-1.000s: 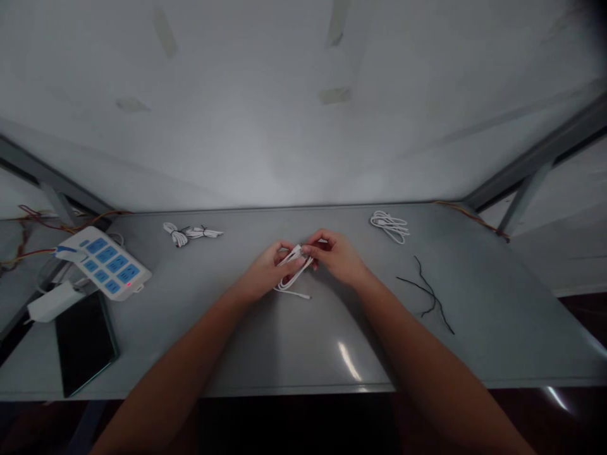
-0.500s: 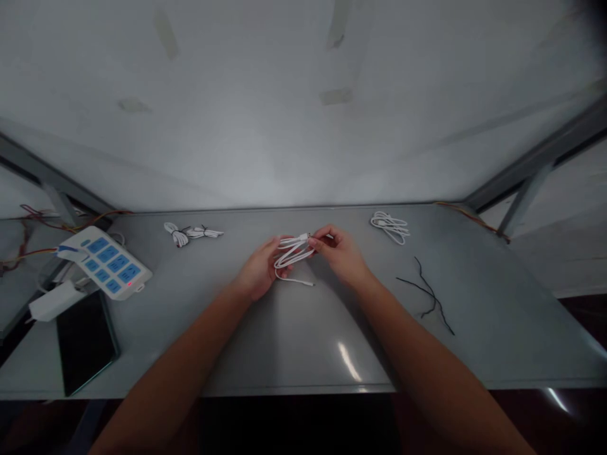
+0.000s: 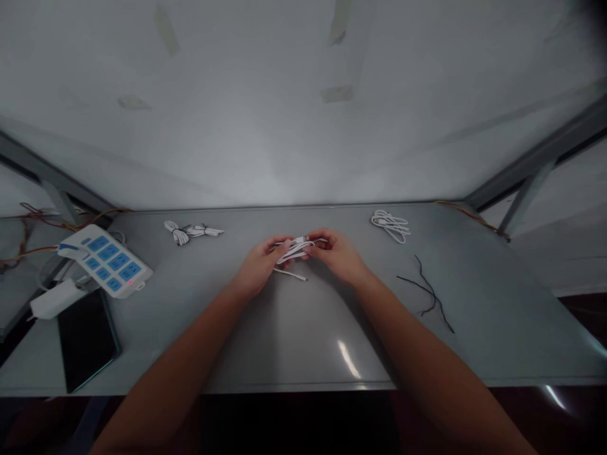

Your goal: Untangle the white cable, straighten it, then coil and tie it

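Between my two hands is a white USB cable [image 3: 294, 251], folded into flat loops, at the middle of the table. My left hand [image 3: 258, 265] is closed on the left end of the loops, thumb on top. My right hand [image 3: 339, 256] pinches their right end near the USB plug, which lies along the top of the bundle. A loose end of the cable with a small connector hangs below the loops. To the right lie a coiled white cable [image 3: 391, 226] and black twist ties [image 3: 432, 294]. At the back left are tied white cables [image 3: 192, 232].
A white power strip [image 3: 107, 262] with blue sockets lies on the left of the grey table [image 3: 303, 335]. Beside it are a white charger [image 3: 59, 299] and a dark phone or tablet [image 3: 88, 341]. A pale wall stands behind, with metal posts at both sides.
My left thumb has come over the loops and my right fingers have shifted onto their right end. The bundle looks flatter, and its loose end has moved slightly left and up.
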Demonstrator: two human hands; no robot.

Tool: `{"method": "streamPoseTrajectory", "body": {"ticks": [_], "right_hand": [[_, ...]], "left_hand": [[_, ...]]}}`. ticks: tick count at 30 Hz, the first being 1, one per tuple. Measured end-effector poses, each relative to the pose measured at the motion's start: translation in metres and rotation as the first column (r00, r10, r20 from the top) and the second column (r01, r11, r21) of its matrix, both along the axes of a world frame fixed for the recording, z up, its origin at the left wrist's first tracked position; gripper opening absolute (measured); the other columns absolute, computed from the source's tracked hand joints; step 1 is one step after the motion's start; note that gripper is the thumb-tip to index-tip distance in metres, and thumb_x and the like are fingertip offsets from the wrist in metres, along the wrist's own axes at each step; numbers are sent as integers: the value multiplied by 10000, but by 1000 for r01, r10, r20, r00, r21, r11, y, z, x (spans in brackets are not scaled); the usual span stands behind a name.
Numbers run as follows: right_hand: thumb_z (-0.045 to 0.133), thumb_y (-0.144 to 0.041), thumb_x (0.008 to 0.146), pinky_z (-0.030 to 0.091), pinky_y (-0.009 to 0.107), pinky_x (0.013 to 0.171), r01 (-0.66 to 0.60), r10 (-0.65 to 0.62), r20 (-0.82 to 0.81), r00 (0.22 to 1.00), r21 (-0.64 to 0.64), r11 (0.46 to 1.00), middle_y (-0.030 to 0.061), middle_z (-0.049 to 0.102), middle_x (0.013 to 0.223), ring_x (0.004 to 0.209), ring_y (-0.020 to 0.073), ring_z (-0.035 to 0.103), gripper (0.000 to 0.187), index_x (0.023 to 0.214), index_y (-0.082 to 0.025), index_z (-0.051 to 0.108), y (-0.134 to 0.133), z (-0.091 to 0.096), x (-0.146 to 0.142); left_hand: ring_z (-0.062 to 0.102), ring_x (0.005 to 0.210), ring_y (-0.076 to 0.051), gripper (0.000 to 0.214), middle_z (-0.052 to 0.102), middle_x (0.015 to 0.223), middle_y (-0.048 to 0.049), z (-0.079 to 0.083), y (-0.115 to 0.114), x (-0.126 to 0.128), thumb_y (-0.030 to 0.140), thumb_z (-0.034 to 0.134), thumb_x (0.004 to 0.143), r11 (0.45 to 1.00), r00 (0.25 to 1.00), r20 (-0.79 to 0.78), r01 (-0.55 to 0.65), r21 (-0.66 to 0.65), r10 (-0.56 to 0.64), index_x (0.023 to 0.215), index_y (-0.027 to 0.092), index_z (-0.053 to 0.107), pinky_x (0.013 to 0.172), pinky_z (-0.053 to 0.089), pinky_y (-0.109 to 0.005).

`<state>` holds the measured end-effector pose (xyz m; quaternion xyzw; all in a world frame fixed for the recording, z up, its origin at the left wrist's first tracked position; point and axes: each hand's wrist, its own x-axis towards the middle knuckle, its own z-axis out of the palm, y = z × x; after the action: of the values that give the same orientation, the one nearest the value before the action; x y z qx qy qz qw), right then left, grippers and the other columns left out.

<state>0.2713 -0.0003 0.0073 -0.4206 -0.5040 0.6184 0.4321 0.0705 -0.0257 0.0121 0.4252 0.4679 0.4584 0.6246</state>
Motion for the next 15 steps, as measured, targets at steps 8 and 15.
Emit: {"method": "streamPoseTrajectory", "body": {"ticks": [8, 15], "right_hand": [[931, -431, 633, 596, 395, 780, 24, -23, -69, 997, 15, 1000, 42, 780, 835, 716, 201, 722, 403, 918, -214, 746, 0, 9, 0], [924, -447, 644, 568, 358, 701, 4, -3, -22, 1000, 31, 999, 26, 741, 778, 672, 179, 671, 392, 888, -208, 731, -1, 10, -2]], "left_hand": [[708, 1000, -238, 332, 757, 1092, -106, 14, -7, -3, 407, 712, 917, 953, 933, -265, 282, 111, -245, 1167, 188, 697, 844, 542, -342], [680, 717, -190, 359, 738, 1104, -104, 4, -13, 6, 423, 627, 973, 969, 956, -195, 236, 75, -218, 1233, 177, 657, 706, 564, -351]]}}
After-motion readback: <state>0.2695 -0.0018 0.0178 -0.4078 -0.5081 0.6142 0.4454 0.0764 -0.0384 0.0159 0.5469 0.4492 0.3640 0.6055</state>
